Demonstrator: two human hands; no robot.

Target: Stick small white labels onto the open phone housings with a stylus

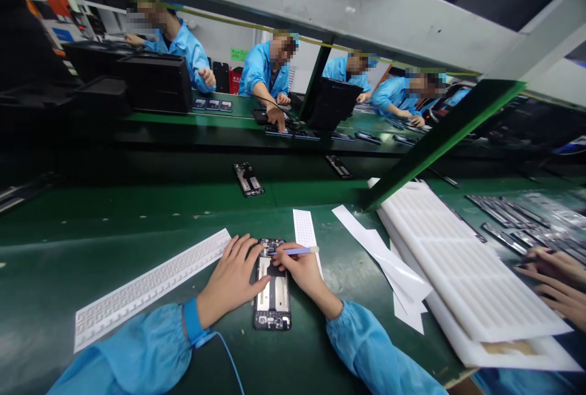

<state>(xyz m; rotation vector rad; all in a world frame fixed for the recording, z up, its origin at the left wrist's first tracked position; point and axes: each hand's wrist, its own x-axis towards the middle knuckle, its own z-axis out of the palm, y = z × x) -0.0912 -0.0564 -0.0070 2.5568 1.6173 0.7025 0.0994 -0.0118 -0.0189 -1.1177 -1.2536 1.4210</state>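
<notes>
An opened smartphone (273,297) lies on the green bench in front of me, its circuit boards and silvery inside showing. My left hand (235,279) rests flat along its left edge, fingers spread, with the fingertips near the upper board. A blue wrist strap with a cord circles that wrist. My right hand (300,270) grips purple tweezers (296,251), whose tip reaches the phone's upper part; the very tip is hidden by my fingers. Left of my left hand lies a long sheet of die-cut stickers (151,288). A smaller sticker sheet (304,228) lies behind my right hand.
Curled white backing paper (384,260) and stacked white foam trays (462,260) lie to the right. Another person's hands (558,279) work beside phone parts at far right. Phone frames (248,179) rest on the strip ahead. A green post (448,144) slants across; co-workers sit opposite.
</notes>
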